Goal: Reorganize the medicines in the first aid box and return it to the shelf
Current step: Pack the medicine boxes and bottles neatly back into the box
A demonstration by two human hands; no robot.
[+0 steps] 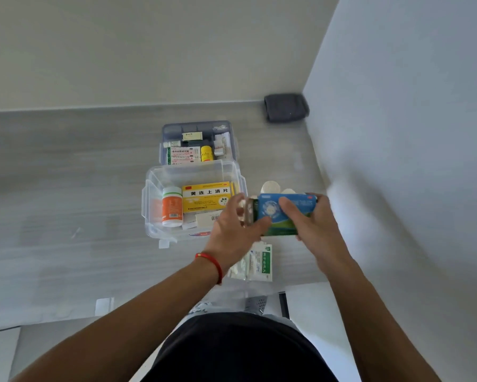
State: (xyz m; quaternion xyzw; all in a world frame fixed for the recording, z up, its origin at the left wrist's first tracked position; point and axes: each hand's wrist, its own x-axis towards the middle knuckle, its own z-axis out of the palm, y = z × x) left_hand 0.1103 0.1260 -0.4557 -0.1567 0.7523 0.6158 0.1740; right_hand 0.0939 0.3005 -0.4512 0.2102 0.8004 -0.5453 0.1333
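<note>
A: Your right hand (309,216) grips the blue and green medicine carton (283,213) from its right end, thumb on the top face. Your left hand (238,224) pinches a blister strip (248,213) at the open left end of the carton; the strip is partly inside.

B: And where is the first aid box?

A: The clear first aid box (154,186) stands open on the grey counter (66,188), at 9 o'clock from your hands. Inside lie an orange bottle (172,206) and a yellow carton (207,197). The grey tray (232,139) with small medicines sits just behind it, at 12 o'clock from the box.

B: What can go wrong here?

A: I think the strip may catch on the carton flap and bend, if you push it at an angle. Also, your left forearm hangs over the white sachets (255,261) at 6 o'clock from the carton; a quick move could sweep them to the counter edge. The white round lids (270,186) behind the carton could also be knocked.
</note>
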